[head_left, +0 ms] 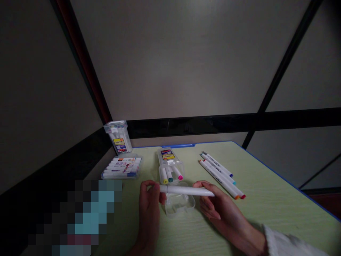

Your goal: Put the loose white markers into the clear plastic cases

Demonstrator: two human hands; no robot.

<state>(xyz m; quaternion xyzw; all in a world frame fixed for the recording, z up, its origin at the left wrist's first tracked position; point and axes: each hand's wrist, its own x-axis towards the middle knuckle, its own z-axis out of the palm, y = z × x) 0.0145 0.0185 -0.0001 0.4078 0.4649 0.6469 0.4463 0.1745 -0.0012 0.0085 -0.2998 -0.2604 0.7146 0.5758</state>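
A white marker pen (pixel 183 190) lies level between my two hands above the table. My left hand (pixel 149 202) pinches its left end, and my right hand (pixel 217 202) grips the right end between thumb and fingers. Just beyond it, a clear plastic marker case (pixel 168 156) lies on its side, its open end towards me. Yellow, green and pink tipped markers (pixel 170 175) show in that end. Below the held marker, the case's clear lid (pixel 181 205) rests on the table, partly covered by the marker and my fingers.
Several loose white markers (pixel 220 177) with coloured ends lie at the right on the pale green table (pixel 277 209). At the back left stands an upright clear case of markers (pixel 119 138). A flat marker pack (pixel 123 166) lies before it. Walls border the table's back and left.
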